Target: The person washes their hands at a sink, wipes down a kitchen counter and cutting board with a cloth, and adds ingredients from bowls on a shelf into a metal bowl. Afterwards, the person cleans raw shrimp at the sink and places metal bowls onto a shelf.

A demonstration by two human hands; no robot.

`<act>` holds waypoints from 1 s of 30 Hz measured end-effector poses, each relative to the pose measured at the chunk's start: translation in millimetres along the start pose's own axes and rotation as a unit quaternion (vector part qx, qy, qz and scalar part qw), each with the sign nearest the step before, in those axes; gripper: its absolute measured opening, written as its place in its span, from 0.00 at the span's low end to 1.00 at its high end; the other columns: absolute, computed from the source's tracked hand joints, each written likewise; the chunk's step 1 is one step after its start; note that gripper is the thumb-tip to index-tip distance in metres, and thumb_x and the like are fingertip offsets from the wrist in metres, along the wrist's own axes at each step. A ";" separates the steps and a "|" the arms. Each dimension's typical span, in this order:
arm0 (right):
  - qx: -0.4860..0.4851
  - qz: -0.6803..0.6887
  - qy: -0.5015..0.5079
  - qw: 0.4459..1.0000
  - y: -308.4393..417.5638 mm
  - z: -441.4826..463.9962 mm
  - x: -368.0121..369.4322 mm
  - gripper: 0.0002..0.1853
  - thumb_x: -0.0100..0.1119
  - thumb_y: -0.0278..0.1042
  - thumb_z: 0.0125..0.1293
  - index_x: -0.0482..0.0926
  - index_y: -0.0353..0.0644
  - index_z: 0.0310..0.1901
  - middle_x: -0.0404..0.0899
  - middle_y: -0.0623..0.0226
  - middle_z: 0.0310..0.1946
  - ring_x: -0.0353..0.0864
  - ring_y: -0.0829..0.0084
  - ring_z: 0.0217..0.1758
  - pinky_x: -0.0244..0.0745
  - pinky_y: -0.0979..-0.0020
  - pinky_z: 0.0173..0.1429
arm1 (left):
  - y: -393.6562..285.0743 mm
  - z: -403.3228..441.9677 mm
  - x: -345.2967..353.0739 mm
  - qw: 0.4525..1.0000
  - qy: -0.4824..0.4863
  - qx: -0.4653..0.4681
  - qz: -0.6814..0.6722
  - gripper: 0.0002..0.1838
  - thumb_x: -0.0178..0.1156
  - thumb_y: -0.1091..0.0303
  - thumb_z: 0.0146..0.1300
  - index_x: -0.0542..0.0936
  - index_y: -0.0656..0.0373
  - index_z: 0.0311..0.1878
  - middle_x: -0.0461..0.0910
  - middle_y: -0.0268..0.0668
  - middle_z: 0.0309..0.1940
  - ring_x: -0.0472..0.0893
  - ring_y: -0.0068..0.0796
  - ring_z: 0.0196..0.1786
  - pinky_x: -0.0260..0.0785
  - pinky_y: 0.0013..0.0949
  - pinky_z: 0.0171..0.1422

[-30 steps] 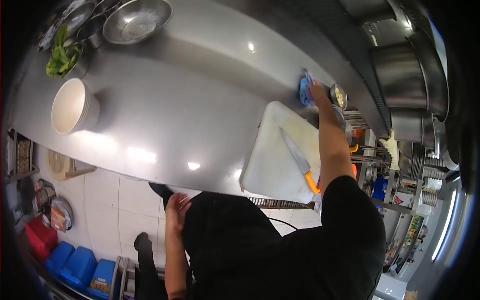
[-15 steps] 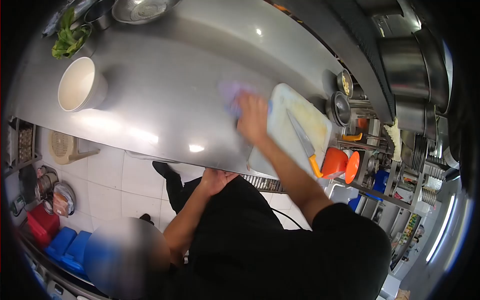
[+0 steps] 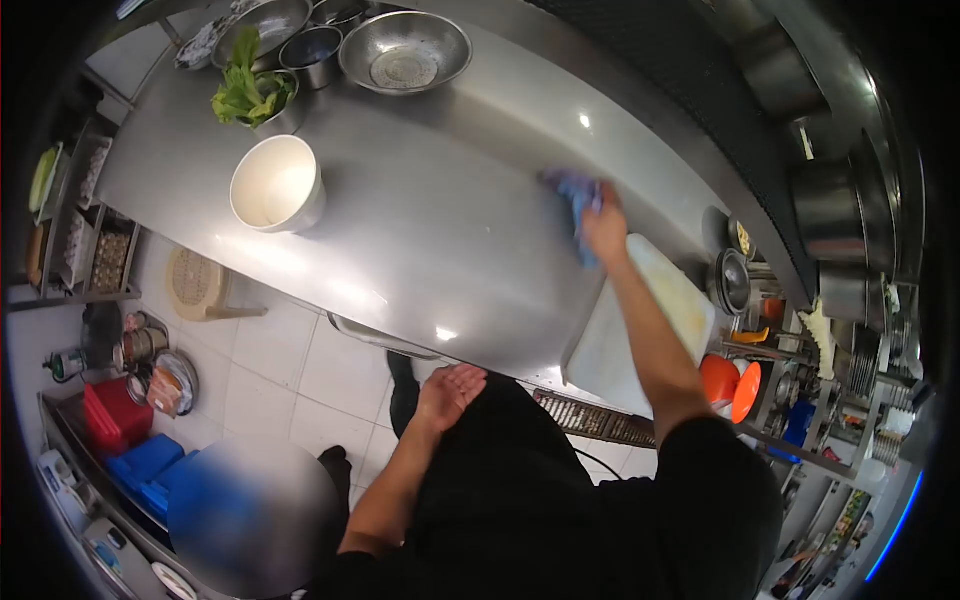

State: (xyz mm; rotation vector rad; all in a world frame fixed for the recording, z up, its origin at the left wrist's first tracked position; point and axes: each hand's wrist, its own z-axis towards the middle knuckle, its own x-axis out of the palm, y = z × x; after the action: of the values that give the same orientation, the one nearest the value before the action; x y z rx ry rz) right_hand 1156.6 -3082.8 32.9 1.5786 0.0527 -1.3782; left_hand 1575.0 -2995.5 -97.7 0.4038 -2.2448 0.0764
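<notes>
counter [image 3: 420,210]: smooth metal, glossy (it catches glints) | rag [image 3: 578,200]: matt cloth | cutting board [image 3: 615,335]: plastic-looking, dull

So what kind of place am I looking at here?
Most likely a commercial kitchen, perhaps a restaurant's: there's a long stainless steel counter, a white cutting board lying on it, and leafy greens in a metal container near the far end.

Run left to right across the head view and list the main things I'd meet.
Red bin → white tub → open left hand → blue cloth in the right hand → orange container.
</notes>
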 end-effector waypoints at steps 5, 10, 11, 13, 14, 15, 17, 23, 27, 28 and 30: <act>-0.100 -0.117 -0.050 0.987 11.1 133.8 99.4 0.19 0.62 0.35 0.59 0.85 0.45 0.53 0.85 0.51 0.51 0.82 0.47 0.59 0.77 0.53 0.64 | -63.2 -33.5 -43.3 0.982 -0.146 0.119 -0.014 0.17 0.56 0.58 0.73 0.81 0.61 0.53 0.84 0.41 0.51 0.84 0.39 0.54 0.77 0.44 0.66; -0.292 0.085 0.047 0.952 90.0 -91.1 156.0 0.19 0.61 0.27 0.53 0.88 0.57 0.46 0.84 0.67 0.52 0.78 0.57 0.59 0.65 0.46 0.68 | -112.5 -65.7 -55.8 0.982 -0.145 0.062 0.108 0.08 0.63 0.62 0.66 0.82 0.52 0.45 0.83 0.27 0.36 0.77 0.23 0.32 0.70 0.29 0.37; -0.287 0.041 0.088 0.953 111.1 -145.1 123.5 0.17 0.65 0.30 0.53 0.89 0.59 0.45 0.84 0.71 0.52 0.77 0.60 0.58 0.67 0.49 0.66 | -118.2 -75.6 -47.6 0.975 -0.147 0.034 0.161 0.08 0.62 0.60 0.66 0.82 0.51 0.43 0.83 0.27 0.35 0.76 0.23 0.29 0.68 0.29 0.34; -0.290 0.000 0.144 0.946 119.5 -236.7 77.2 0.17 0.72 0.37 0.52 0.89 0.61 0.46 0.81 0.74 0.56 0.74 0.60 0.59 0.69 0.54 0.65 | -126.7 -96.5 -24.5 0.959 -0.141 -0.014 0.244 0.08 0.59 0.59 0.69 0.81 0.51 0.42 0.82 0.28 0.36 0.73 0.23 0.26 0.65 0.29 0.30; -0.269 0.013 0.146 0.952 113.4 -267.0 58.3 0.17 0.71 0.38 0.52 0.89 0.62 0.46 0.82 0.74 0.53 0.74 0.59 0.57 0.70 0.54 0.63 | -133.0 -104.5 -14.8 0.953 -0.123 -0.041 0.274 0.08 0.58 0.59 0.70 0.81 0.52 0.42 0.82 0.28 0.36 0.72 0.23 0.26 0.65 0.29 0.29; -0.258 0.028 0.150 0.954 100.8 -287.8 47.6 0.17 0.71 0.38 0.51 0.89 0.62 0.46 0.82 0.73 0.50 0.74 0.58 0.55 0.72 0.54 0.61 | -140.1 -105.2 -2.5 0.947 -0.104 -0.060 0.298 0.08 0.57 0.59 0.71 0.80 0.52 0.42 0.82 0.29 0.36 0.72 0.23 0.26 0.64 0.29 0.29; -0.249 0.020 0.152 0.956 69.2 -319.2 8.6 0.20 0.72 0.39 0.49 0.88 0.61 0.48 0.82 0.70 0.48 0.76 0.57 0.54 0.75 0.56 0.58 | -140.8 -112.5 37.7 0.908 -0.092 -0.096 0.397 0.10 0.56 0.58 0.73 0.80 0.53 0.43 0.82 0.30 0.37 0.71 0.23 0.26 0.63 0.29 0.28; 0.060 0.031 0.018 0.998 -6.2 -413.3 -152.4 0.19 0.64 0.34 0.53 0.85 0.54 0.50 0.84 0.63 0.49 0.80 0.54 0.57 0.78 0.55 0.61 | -74.4 -120.0 173.3 0.732 0.003 -0.077 0.677 0.16 0.54 0.55 0.78 0.81 0.57 0.52 0.81 0.34 0.41 0.73 0.22 0.29 0.65 0.28 0.31; 0.194 0.028 -0.201 0.960 -59.6 -457.7 -225.6 0.18 0.64 0.33 0.54 0.85 0.44 0.49 0.86 0.59 0.48 0.83 0.52 0.53 0.80 0.57 0.60 | 24.8 -77.6 256.8 0.585 0.123 -0.042 0.801 0.18 0.55 0.56 0.79 0.80 0.59 0.59 0.82 0.34 0.45 0.77 0.22 0.35 0.71 0.29 0.37; 0.226 0.032 -0.246 0.942 -78.8 -465.9 -241.0 0.18 0.64 0.33 0.55 0.85 0.42 0.49 0.86 0.58 0.47 0.84 0.52 0.52 0.80 0.57 0.59 | 58.0 -62.3 272.3 0.543 0.165 -0.032 0.823 0.18 0.55 0.56 0.79 0.79 0.59 0.61 0.82 0.34 0.46 0.77 0.22 0.36 0.73 0.29 0.39; 0.259 0.055 -0.320 0.910 -123.3 -479.5 -267.4 0.19 0.61 0.31 0.55 0.84 0.39 0.51 0.86 0.56 0.44 0.86 0.56 0.47 0.81 0.61 0.56 | 131.8 -27.0 297.3 0.464 0.231 -0.042 0.854 0.21 0.59 0.58 0.77 0.77 0.59 0.65 0.82 0.35 0.52 0.79 0.22 0.39 0.75 0.29 0.44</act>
State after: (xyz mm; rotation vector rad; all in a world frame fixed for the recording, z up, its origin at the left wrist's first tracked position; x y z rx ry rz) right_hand 1335.5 -2552.3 89.5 1.4219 -0.8488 -1.8503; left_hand 1374.9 -2943.6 154.7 -1.8218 -1.1677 0.9422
